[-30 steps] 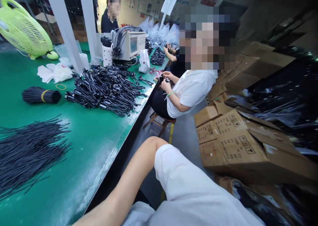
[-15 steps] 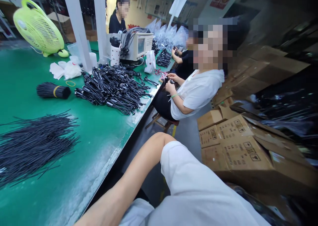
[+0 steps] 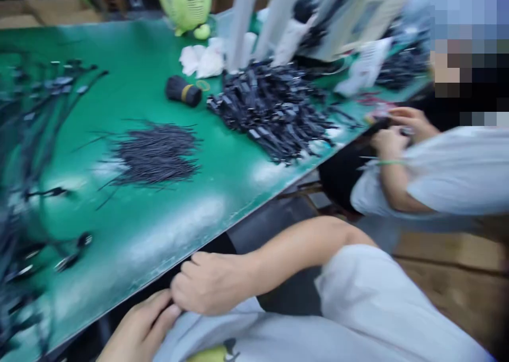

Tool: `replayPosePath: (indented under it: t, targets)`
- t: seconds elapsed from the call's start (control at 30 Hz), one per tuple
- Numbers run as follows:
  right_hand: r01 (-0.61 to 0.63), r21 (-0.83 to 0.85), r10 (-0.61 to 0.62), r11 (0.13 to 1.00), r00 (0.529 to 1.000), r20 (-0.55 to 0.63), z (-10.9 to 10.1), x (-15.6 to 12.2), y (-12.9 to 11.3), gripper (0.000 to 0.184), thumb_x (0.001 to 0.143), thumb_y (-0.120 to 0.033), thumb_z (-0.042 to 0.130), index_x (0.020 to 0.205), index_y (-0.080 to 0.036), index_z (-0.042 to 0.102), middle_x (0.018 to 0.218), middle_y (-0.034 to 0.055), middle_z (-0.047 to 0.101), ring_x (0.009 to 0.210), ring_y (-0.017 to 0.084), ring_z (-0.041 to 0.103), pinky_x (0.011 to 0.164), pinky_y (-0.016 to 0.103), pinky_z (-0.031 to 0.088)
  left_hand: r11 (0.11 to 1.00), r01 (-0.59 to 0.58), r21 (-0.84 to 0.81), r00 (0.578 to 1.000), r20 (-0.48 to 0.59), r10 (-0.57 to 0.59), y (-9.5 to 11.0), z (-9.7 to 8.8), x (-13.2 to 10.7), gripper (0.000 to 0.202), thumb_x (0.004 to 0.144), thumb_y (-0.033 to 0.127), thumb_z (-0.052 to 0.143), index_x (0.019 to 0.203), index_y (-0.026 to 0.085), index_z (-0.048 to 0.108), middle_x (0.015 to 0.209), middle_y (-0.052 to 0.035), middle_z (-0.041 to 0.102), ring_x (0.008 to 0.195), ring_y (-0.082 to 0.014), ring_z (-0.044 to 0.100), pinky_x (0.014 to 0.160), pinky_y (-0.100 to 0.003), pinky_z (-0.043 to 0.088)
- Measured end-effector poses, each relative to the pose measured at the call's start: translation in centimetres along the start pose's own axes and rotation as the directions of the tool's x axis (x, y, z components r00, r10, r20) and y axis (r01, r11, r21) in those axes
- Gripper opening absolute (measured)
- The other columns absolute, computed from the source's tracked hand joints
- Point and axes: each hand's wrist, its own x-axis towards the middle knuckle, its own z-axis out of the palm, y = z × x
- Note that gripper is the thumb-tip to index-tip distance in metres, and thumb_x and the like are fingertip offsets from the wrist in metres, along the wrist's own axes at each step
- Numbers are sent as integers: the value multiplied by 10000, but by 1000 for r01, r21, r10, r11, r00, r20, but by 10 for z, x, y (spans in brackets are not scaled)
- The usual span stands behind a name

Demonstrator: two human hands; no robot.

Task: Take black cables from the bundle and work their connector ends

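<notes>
My right hand (image 3: 210,283) is closed in front of my body, just below the table's front edge, with its fingers curled under. My left hand (image 3: 137,327) meets it from the lower left, thumb and fingers pressed together at the right hand's fingertips. Whatever they may hold is hidden. On the green table (image 3: 222,203) beyond them lies a loose heap of thin black ties (image 3: 157,152), which look like twist ties. Behind that is a bundle of similar ties (image 3: 173,89) with a yellow band round it.
Black cables with metal connectors (image 3: 51,102) spread over the table's left side, blurred. A big pile of coiled black cables (image 3: 274,107) lies at right. A green fan (image 3: 185,4) and white posts (image 3: 242,25) stand behind. A co-worker's hands (image 3: 397,131) work at far right.
The view has swung left and down, so both my hands and the cables at left now show. Before, only my right upper arm and forearm were in view.
</notes>
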Motion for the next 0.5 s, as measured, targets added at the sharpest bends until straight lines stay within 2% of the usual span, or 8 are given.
replayPosePath:
  t: [0.07, 0.17, 0.27, 0.37, 0.4, 0.43, 0.47, 0.5]
  targets:
    - [-102, 196, 122, 975, 988, -97, 8, -5, -1, 237, 928, -196, 426, 706, -168, 505, 591, -7, 436, 491, 128, 415, 436, 276, 255, 989, -8, 145, 999, 43, 1, -2, -4, -6, 241, 822, 450, 666, 768, 217, 692, 783, -50, 680, 771, -244, 608, 756, -291, 480]
    - [-84, 187, 116, 979, 979, -168, 11, -4, 2, 227, 918, -201, 456, 696, -176, 498, 569, -16, 421, 465, 132, 384, 436, 291, 214, 970, -42, 238, 995, 98, 19, 3, -7, -6, 349, 916, 501, 485, 902, 201, 664, 790, -52, 656, 740, -221, 577, 707, -280, 454]
    - [-74, 252, 104, 965, 989, -108, 6, 1, 13, 214, 931, -217, 471, 733, -167, 531, 607, -7, 471, 506, 140, 431, 460, 294, 261, 977, -67, 202, 996, 74, 53, 9, -9, -2, 396, 923, 536, 455, 969, 183, 628, 808, -50, 625, 718, -196, 536, 670, -267, 432]
    - [-133, 433, 133, 892, 991, 31, 5, -2, 45, 246, 982, -324, 453, 861, -160, 591, 766, 21, 591, 682, 148, 543, 584, 288, 404, 997, -66, 40, 996, 70, 63, 7, -13, 4, 441, 918, 584, 448, 860, 173, 594, 677, -13, 536, 587, -152, 463, 578, -254, 388]
    - [-215, 458, 214, 862, 975, 54, 7, -6, 61, 266, 999, -346, 425, 941, -160, 606, 855, 36, 622, 782, 151, 569, 665, 284, 440, 997, -52, -48, 997, 52, 55, 6, -15, 6, 444, 916, 592, 455, 846, 173, 583, 645, 3, 498, 560, -140, 435, 557, -249, 370]
    - [-334, 446, 344, 830, 937, 61, 11, -12, 78, 280, 1010, -346, 400, 1028, -161, 609, 951, 54, 635, 885, 156, 573, 747, 288, 453, 989, -38, -142, 999, 21, 42, 5, -18, 8, 435, 912, 590, 474, 853, 172, 578, 632, 14, 470, 555, -132, 418, 551, -243, 359]
    - [-469, 400, 490, 787, 870, 55, 17, -18, 95, 282, 1014, -325, 391, 1109, -162, 601, 1050, 76, 628, 972, 169, 559, 814, 302, 449, 972, -31, -234, 1000, -8, 30, 4, -20, 10, 418, 904, 581, 507, 870, 172, 579, 639, 17, 462, 571, -129, 414, 564, -238, 358]
    - [-599, 332, 623, 729, 781, 43, 25, -25, 112, 277, 1009, -294, 403, 1159, -160, 593, 1134, 98, 607, 1029, 189, 538, 855, 323, 439, 947, -25, -320, 999, -29, 17, 3, -22, 12, 399, 893, 569, 543, 890, 172, 584, 657, 15, 468, 596, -127, 417, 585, -234, 362]
